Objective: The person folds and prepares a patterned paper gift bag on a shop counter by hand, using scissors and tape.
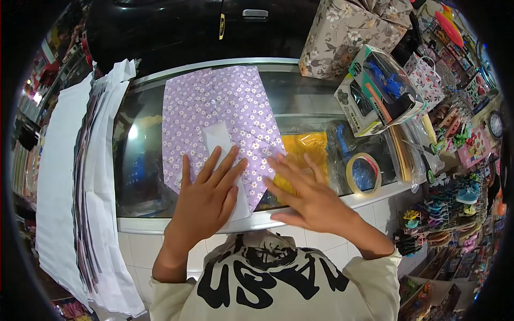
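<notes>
A sheet of purple wrapping paper (214, 96) with white daisies lies on the glass counter, its near corners folded in toward the middle. A strip of its white underside (216, 134) shows along the centre. My left hand (206, 195) rests flat on the paper's near part, fingers spread over the white strip. My right hand (308, 198) is open with fingers apart, at the paper's right edge and overlapping a yellow plastic-wrapped packet (308, 150). A roll of clear tape (353, 184) lies to the right of that hand.
Long stacked paper sheets (64, 176) hang over the counter's left side. Boxed toys (375, 91) and a floral wrapped package (348, 37) stand at the back right. Scissors (425, 155) lie at the right end. A yellow cutter (221, 27) is on the black surface behind.
</notes>
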A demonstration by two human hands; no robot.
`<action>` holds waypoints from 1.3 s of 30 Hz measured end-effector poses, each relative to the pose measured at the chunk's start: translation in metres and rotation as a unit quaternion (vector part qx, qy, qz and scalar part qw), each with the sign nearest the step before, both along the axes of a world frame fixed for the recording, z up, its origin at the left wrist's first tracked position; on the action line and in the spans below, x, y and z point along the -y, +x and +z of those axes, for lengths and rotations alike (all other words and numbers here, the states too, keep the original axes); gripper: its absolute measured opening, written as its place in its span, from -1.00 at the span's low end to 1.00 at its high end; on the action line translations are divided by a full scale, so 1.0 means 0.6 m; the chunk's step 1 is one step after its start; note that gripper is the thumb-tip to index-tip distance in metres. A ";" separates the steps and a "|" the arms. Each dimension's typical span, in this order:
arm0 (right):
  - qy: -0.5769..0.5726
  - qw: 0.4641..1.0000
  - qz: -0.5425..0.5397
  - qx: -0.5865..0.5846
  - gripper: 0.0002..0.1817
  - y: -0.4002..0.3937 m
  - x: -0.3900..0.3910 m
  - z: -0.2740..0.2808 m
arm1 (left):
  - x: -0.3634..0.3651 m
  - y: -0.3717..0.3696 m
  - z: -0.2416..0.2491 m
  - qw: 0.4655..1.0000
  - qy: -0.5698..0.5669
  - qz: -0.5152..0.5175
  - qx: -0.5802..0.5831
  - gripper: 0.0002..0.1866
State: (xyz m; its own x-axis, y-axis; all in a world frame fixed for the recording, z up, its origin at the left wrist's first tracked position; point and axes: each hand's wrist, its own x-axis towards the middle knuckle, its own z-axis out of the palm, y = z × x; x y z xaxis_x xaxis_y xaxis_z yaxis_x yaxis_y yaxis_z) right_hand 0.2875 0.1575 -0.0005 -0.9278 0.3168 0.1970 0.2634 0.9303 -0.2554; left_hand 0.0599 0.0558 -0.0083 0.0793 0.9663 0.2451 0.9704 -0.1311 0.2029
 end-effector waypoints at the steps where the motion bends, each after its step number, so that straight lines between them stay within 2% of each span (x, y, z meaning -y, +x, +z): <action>1: 0.010 1.000 0.029 0.005 -0.39 0.001 0.002 0.002 | -0.001 0.000 0.000 1.000 0.001 -0.001 -0.002 -0.51; 3: 0.019 0.997 0.081 0.000 -0.41 0.001 0.007 0.001 | -0.001 0.001 0.004 1.000 -0.004 -0.002 0.005 -0.51; 12: -0.057 0.991 0.115 0.023 -0.47 -0.005 -0.001 0.006 | 0.002 0.002 0.011 0.999 -0.031 0.000 -0.007 -0.48; 19: -0.027 0.988 0.149 0.027 -0.50 -0.008 -0.007 -0.003 | 0.004 -0.002 0.004 0.999 -0.032 -0.008 -0.027 -0.44; 21: -0.019 0.985 0.169 0.004 -0.52 -0.003 -0.008 0.002 | 0.004 0.001 0.010 0.998 -0.011 -0.010 0.054 -0.41; 23: -0.116 0.982 0.142 -0.032 -0.53 0.001 -0.017 0.001 | 0.006 -0.008 0.013 0.984 0.027 -0.022 0.177 -0.34; 24: -0.163 0.977 0.130 -0.050 -0.53 0.002 -0.020 0.001 | 0.010 -0.017 0.015 0.970 0.085 -0.027 0.226 -0.34; 26: -0.140 0.979 0.102 -0.108 -0.55 0.002 -0.021 0.004 | 0.022 -0.036 0.017 0.926 0.200 -0.037 0.317 -0.34; 27: -0.117 0.982 0.091 -0.117 -0.55 0.001 -0.023 0.006 | 0.030 -0.044 0.021 0.934 0.230 0.007 0.274 -0.41; 30: -0.058 0.987 0.049 -0.142 -0.56 -0.012 -0.031 0.035 | 0.049 -0.078 0.037 0.975 0.115 0.078 0.171 -0.49; 31: -0.061 0.989 0.030 -0.134 -0.56 -0.023 -0.036 0.047 | 0.041 -0.085 0.030 0.976 0.139 0.082 0.150 -0.52; 34: -0.055 0.990 -0.008 -0.130 -0.59 -0.063 -0.062 0.053 | 0.010 -0.106 0.040 0.990 0.058 0.083 0.097 -0.51; 35: -0.051 0.991 -0.017 -0.124 -0.58 -0.081 -0.075 0.045 | -0.005 -0.123 0.022 0.990 0.106 0.043 0.077 -0.49; 38: -0.052 0.993 -0.032 -0.103 -0.56 -0.122 -0.112 0.011 | -0.030 -0.129 0.035 0.995 0.056 0.049 0.071 -0.43; 39: -0.054 0.993 -0.034 -0.096 -0.55 -0.131 -0.116 0.010 | -0.034 -0.131 0.036 0.990 0.032 0.057 0.124 -0.42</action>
